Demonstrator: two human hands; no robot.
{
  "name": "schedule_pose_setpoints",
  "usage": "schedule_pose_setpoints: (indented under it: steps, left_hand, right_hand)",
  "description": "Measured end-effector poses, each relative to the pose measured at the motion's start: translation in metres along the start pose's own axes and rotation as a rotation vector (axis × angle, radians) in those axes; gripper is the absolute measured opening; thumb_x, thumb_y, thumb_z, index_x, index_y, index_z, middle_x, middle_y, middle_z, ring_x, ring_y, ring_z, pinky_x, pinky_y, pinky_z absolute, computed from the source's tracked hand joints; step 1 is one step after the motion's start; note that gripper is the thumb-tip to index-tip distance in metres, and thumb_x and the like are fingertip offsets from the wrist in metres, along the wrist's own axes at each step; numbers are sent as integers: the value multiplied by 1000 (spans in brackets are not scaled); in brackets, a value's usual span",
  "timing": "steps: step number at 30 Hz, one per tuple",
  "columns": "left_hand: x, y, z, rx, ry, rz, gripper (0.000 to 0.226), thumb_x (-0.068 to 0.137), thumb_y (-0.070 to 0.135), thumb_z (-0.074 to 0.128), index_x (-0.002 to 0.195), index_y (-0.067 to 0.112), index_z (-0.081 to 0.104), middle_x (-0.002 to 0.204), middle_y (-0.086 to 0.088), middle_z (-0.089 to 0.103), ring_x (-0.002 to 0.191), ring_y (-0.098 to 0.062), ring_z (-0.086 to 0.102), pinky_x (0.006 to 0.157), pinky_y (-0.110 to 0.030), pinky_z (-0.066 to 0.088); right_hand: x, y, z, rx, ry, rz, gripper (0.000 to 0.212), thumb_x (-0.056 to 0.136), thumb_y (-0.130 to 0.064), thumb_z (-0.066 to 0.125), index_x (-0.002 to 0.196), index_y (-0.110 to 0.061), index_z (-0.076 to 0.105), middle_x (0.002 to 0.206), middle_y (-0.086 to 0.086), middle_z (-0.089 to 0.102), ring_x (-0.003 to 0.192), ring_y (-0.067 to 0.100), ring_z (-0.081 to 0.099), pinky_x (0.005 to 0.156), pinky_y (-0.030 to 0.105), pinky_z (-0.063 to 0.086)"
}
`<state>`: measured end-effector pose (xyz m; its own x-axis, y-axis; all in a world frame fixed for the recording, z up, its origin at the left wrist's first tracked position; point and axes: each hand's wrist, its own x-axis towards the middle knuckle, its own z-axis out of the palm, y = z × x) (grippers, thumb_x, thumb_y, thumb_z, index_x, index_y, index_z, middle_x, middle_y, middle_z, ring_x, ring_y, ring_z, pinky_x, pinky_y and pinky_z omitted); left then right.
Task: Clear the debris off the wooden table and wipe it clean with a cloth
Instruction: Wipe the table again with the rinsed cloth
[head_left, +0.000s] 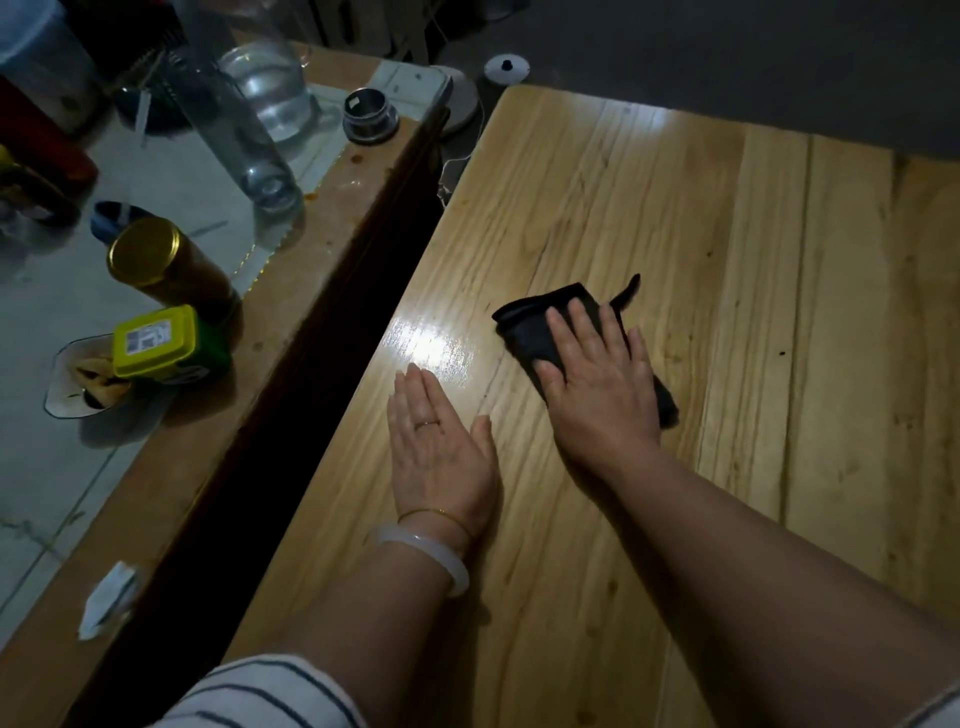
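A light wooden table (727, 260) fills the right and centre of the view, with a glossy wet patch near its left edge. A black cloth (530, 325) lies folded on the table's middle. My right hand (597, 379) presses flat on the cloth, fingers spread over it. My left hand (441, 441) rests flat on the bare wood near the left edge, palm down, fingers together, holding nothing. A few tiny dark specks show on the wood to the right of the cloth.
A second table (291, 332) with a glass top stands to the left across a dark gap. On it are a gold-lidded jar (150, 254), a yellow-lidded green box (156, 340), a small dish (83, 379), glass bottles (234, 119) and a metal ring (369, 111).
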<state>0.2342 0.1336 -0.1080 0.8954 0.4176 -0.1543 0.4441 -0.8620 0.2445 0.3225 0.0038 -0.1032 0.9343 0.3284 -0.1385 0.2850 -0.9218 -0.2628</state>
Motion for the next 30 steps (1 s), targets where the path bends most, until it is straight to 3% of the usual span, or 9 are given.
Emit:
schedule_pose_setpoints:
  steps: [2,4,8,10,14,17,20,24,30]
  left_hand:
    - [-1,0,6,15,31,17,78,89,48,2,148,-3,-5,157,-20,-10,145,-27,-13,118,-37,-9]
    - [0,-1,10,33,58,15,78,90,46,8,147,-7,4,156,-23,0,146,-30,-4,118,-39,-3]
    - [1,-3,13,77,62,17,66,92,34,24,133,-16,40,143,-34,32,138,-40,29,114,-45,15]
    - [1,-3,13,92,62,32,62,92,31,25,126,-17,48,137,-37,39,134,-42,36,109,-46,19]
    - [6,-1,10,98,77,16,72,98,40,9,137,-14,35,146,-33,29,140,-39,27,111,-45,16]
    - [7,-1,11,96,78,11,72,95,42,20,143,-11,24,151,-27,22,142,-35,20,112,-44,14]
    - [8,1,12,110,69,7,72,92,41,25,142,-11,26,151,-26,23,142,-34,21,111,-44,16]
    - [11,0,11,127,74,12,72,91,40,26,140,-12,31,149,-27,29,140,-35,26,109,-44,19]
    - [4,-3,11,154,47,8,70,92,39,25,139,-12,32,148,-28,29,140,-37,27,110,-46,19]
  right_hand:
    - [-2,0,-1,10,-14,-75,56,105,-47,18,157,-33,2,164,-9,-6,150,13,-15,122,42,-10]
    - [-1,-6,0,21,-39,-177,55,104,-47,19,157,-34,7,164,-10,-3,150,12,-12,121,40,-10]
    - [8,-34,6,7,-94,-408,60,98,-50,14,155,-33,23,162,-9,14,152,16,2,121,43,0]
    - [16,-40,8,-26,-125,-459,61,96,-50,10,155,-34,22,162,-9,14,152,16,2,121,43,1]
    - [47,-45,3,-69,-135,-481,63,94,-51,5,154,-37,19,163,-10,12,152,16,1,122,46,0]
    - [75,-52,1,-93,-134,-432,57,100,-51,8,155,-39,10,164,-13,3,152,15,-6,122,46,-5]
    - [102,-59,0,-77,-106,-318,54,105,-48,17,156,-37,6,164,-12,-3,151,15,-10,121,45,-8]
    - [115,-68,8,-65,-93,-195,55,105,-46,14,157,-33,0,165,-9,-8,150,17,-15,121,47,-11]
    - [71,-70,3,-24,-125,-341,54,105,-45,20,156,-35,6,164,-11,-4,150,15,-14,120,40,-13]
